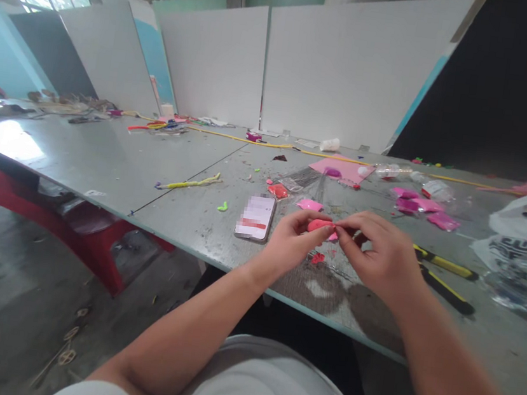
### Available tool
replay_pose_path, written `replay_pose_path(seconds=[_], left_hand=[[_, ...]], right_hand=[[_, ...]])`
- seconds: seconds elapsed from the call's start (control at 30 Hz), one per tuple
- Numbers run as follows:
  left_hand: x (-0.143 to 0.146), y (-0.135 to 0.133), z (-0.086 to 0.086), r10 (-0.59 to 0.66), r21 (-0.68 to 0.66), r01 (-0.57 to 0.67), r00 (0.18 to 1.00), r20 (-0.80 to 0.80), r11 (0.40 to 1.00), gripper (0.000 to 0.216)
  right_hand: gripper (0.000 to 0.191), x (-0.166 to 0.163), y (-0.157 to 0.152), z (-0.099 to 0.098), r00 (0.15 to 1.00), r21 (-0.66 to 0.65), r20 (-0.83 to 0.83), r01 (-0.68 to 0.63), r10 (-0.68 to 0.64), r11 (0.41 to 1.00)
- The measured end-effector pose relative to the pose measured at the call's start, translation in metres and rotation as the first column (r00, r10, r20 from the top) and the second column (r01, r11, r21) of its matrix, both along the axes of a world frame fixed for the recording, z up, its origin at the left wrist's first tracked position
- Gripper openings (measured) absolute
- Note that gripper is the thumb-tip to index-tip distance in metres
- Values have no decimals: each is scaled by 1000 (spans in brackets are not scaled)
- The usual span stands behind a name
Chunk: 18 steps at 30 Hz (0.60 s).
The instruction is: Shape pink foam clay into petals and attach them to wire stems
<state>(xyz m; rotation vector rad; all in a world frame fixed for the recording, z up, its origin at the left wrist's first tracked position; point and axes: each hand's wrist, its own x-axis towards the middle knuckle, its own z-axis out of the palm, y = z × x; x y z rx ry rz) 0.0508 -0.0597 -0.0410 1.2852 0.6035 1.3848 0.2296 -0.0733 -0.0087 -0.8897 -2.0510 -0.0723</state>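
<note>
Both of my hands meet over the grey table (117,173), just past its near edge. My left hand (293,239) pinches a small pink-red piece (320,225) between thumb and fingers. My right hand (381,254) is closed on the same piece from the right, fingertips pressed together at it. A small red scrap (317,258) lies on the table right under the hands. A phone (256,218) lies face up just left of my left hand.
Yellow-handled pliers (443,277) lie right of my right hand. Pink packets (416,203), a pink sheet (341,168), a red packet (278,191) and a clear plastic bag (526,249) sit farther back and right. A red chair (94,247) stands left below the table.
</note>
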Motion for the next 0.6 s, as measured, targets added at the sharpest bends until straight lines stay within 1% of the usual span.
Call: replay_pose_path(seconds=[0.23,0.43,0.53,0.6], left_hand=[[-3,-1,3,41,23,-39,994,-104,999,28],[-3,-1,1,32,36,-28,992,-122,999,27],[-2,-2,1,39,43,-33,990,-137,999,27],[-4,2,5,89,49,-82,981,-173,995,27]], right_hand=[[5,-1,-1,1,999,-38,-9,-36,35,999],[7,-3,-2,3,999,-91,-1,-38,38,995],[9,0,-2,3,999,-104,-38,20,-25,994],[13,4,-2,1,984,-139,-141,93,-112,986]])
